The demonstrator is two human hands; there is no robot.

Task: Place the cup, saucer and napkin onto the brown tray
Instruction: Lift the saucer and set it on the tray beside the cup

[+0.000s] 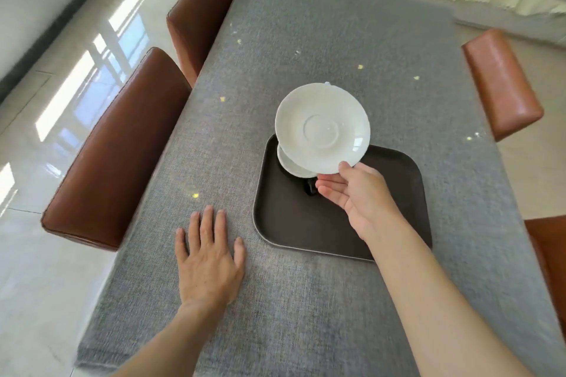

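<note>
My right hand [356, 193] pinches the near rim of a white saucer [321, 127] and holds it tilted in the air over the far edge of the brown tray [306, 223]. Under the saucer, a white cup [292, 165] shows partly at the tray's far left corner, with a small dark part [310, 187] beside it. A tiny pale scrap [327, 83] peeks out behind the saucer's far rim; I cannot tell what it is. No napkin is plainly in view. My left hand [208, 257] lies flat on the grey tablecloth, left of the tray, fingers spread.
The grey cloth-covered table [306, 24] stretches away from me. Two brown leather chairs [122, 150] stand along its left side and another [502, 82] on the right. A glossy tiled floor lies to the left.
</note>
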